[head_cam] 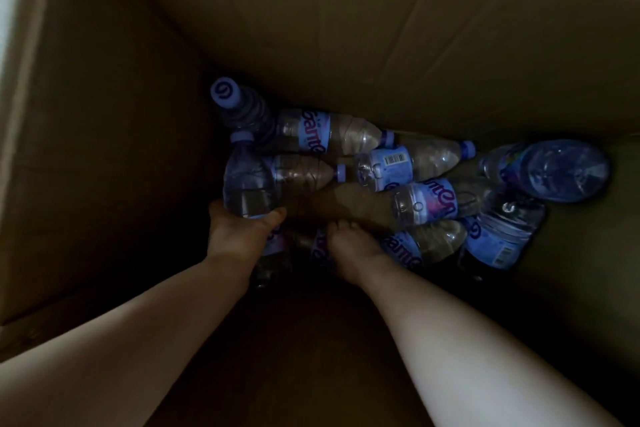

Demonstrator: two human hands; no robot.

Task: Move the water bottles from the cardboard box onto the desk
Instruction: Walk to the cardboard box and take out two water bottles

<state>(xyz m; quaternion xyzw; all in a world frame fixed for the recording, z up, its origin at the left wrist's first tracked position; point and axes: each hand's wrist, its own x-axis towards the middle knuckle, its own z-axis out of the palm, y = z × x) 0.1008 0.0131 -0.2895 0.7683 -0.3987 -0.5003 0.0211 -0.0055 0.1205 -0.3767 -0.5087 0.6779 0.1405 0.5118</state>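
Observation:
I look down into a deep, dim cardboard box (346, 28). Several clear water bottles with blue labels and pale blue caps lie jumbled on its bottom. My left hand (239, 236) is wrapped around the lower part of one bottle (247, 180), whose cap points away from me. My right hand (349, 250) reaches down onto another lying bottle (317, 248) in the dark near side; its fingers curl over it, though the grip is hard to make out. One bottle (230, 97) stands upright in the far left corner.
The box walls close in on every side. A large bottle (554, 170) lies at the right with its base toward me, and another labelled bottle (498, 239) leans beside it. A bright strip shows outside the box at the far left (8, 10).

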